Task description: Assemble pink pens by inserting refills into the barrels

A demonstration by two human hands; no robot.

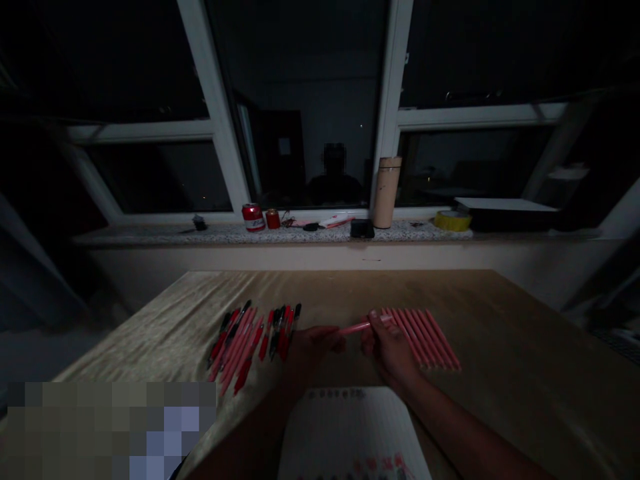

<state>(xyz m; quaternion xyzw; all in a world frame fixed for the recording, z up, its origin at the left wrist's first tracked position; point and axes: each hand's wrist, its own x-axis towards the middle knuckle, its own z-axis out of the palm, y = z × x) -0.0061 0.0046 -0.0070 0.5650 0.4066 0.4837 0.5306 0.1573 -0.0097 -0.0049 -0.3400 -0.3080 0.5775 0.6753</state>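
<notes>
Between my two hands a pink pen [356,327] is held nearly level, above the top of a lined notepad [350,427]. My left hand [316,343] pinches its left end. On the other end, the fingers of my right hand [389,343] are closed. Just right of that hand lies a neat row of several pink pens [433,339], side by side and slanting. To the left of my left hand is a loose pile of pink, red and black pens [240,347], with a smaller group of red and black pens [281,328] beside it.
The table [510,347] ends at a wall below a stone windowsill [220,235]. On the sill stand a red can [253,218], a small red jar [273,219], a tan flask [387,193], a yellow tape roll [453,221] and a dark box with a white top [510,213].
</notes>
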